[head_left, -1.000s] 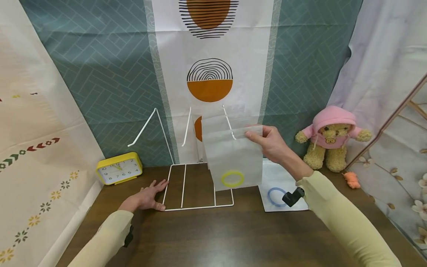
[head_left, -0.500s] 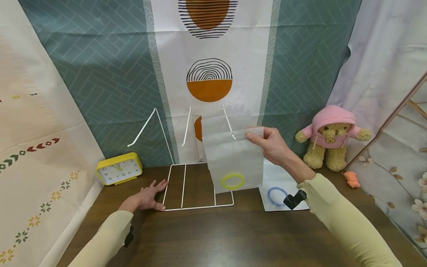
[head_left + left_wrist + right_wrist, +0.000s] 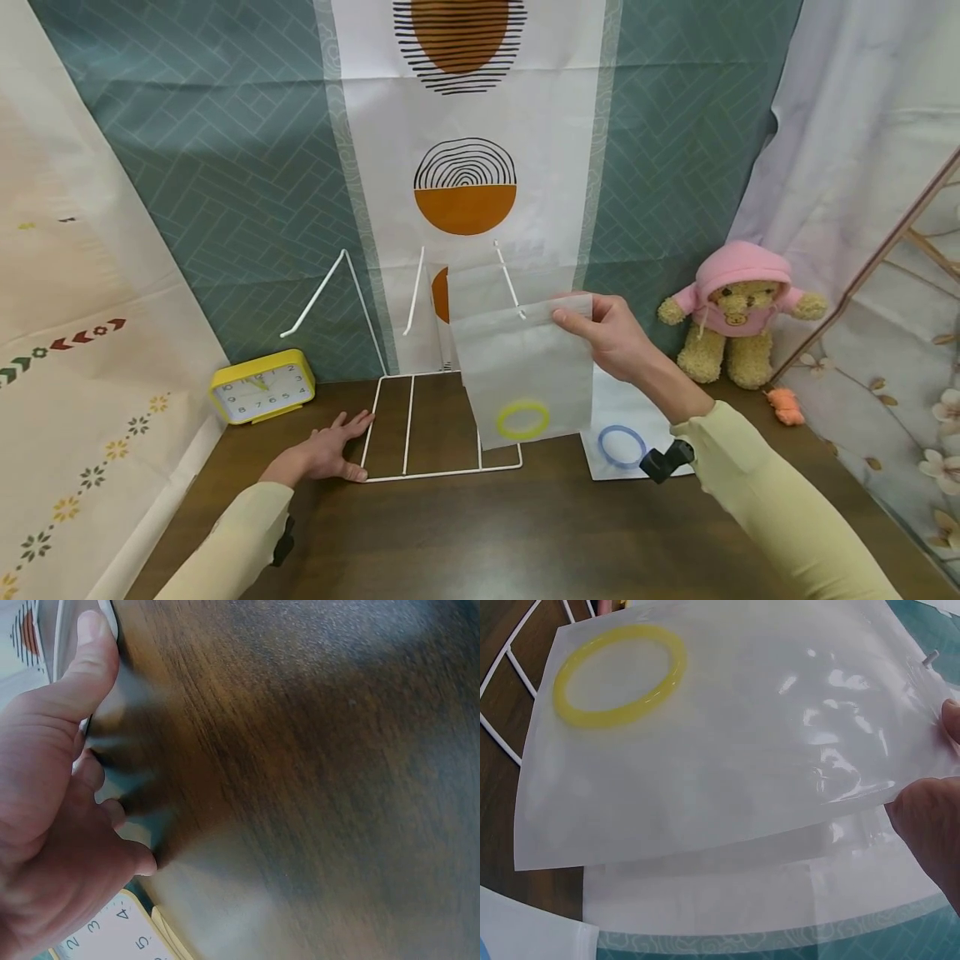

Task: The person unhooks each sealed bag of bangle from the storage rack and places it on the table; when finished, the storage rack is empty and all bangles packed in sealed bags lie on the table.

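Observation:
In the head view my right hand pinches the upper right corner of a frosted plastic bag, thumb in front. A yellow ring shows near its bottom. The tip of the right-hand hook pokes out at the bag's top edge. Behind it on that hook hangs another pale bag, mostly hidden. My left hand rests with spread fingers on the table, at the left side of the white wire rack. Its thumb and fingertips touch the base wire.
A similar bag with a blue ring lies flat to the right of the rack. A yellow clock stands at the left. A teddy bear in a pink hoodie and an orange bundle are at the right. Patterned cloth hangs behind.
My right hand has drawn the bag slightly down and toward me, bringing its top edge near the hook's tip. The left hand stays put. The head view has shifted a little.

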